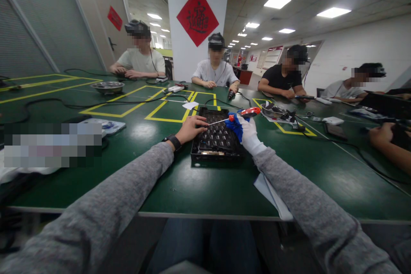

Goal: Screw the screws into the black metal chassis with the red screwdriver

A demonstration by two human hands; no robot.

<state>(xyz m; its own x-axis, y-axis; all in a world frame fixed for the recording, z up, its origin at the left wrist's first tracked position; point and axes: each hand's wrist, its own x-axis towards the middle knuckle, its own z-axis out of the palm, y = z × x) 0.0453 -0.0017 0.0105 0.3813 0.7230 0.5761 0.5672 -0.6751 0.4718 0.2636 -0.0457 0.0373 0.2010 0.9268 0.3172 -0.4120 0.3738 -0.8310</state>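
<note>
My right hand (245, 127), in a white glove with blue on the fingers, grips a screwdriver (250, 112) with a red and black handle. Its thin metal shaft points left, above a black rectangular tray-like case (201, 152) on the table. Bare, with a dark watch at the wrist, my left hand (192, 128) is over the case's left side. Its thumb and fingertips come together at the screwdriver's tip; whether a small part sits between them is too small to see. The case's inside shows a grid of shiny raised bits and a pale strip near the front.
A folded light cloth (274, 197) lies under my right forearm. Metal bowls stand left (107, 87) and right (272, 110) on the green table (154, 175), among cables and yellow tape outlines. Other people sit across and at the right; a co-worker's hand (382, 135) is at the right edge.
</note>
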